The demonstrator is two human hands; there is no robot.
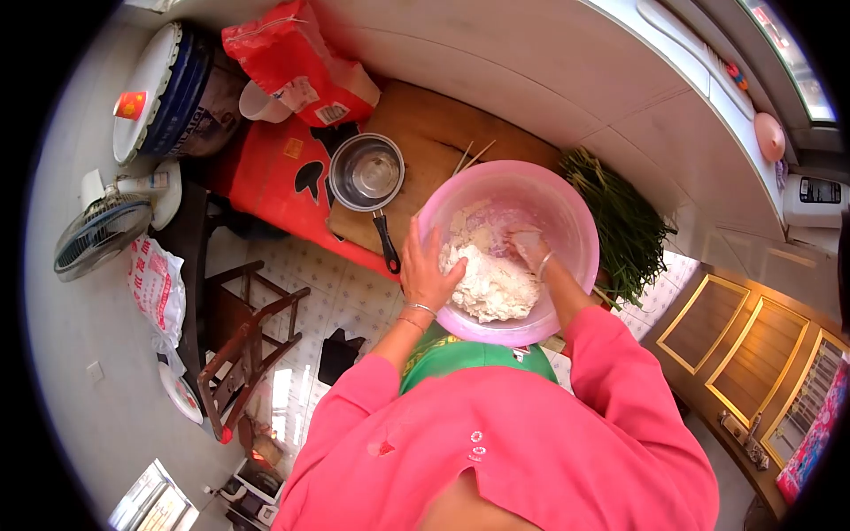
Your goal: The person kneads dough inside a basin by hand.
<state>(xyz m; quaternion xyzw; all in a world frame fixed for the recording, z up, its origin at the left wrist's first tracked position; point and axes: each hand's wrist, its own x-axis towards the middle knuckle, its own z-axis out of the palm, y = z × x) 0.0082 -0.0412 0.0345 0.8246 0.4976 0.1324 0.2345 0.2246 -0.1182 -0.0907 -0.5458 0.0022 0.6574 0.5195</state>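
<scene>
A pink basin (580, 208) stands in front of me, holding a lumpy white mass of floury dough (496, 288) with loose flour along its inner wall. My left hand (428, 273) grips the basin's left rim, thumb over the inside and fingers along the outer wall. Inside the basin, my right hand (529, 248) is closed against the dough's upper right side. Flour coats its fingers, and their tips are partly hidden.
A steel saucepan (367, 173) with a black handle sits left of the basin on a wooden board (425, 115). Chopsticks (478, 155) lie behind the basin. Green leafy stalks (620, 230) are at right. A red flour bag (305, 66) and a wooden chair (243, 363) are at left.
</scene>
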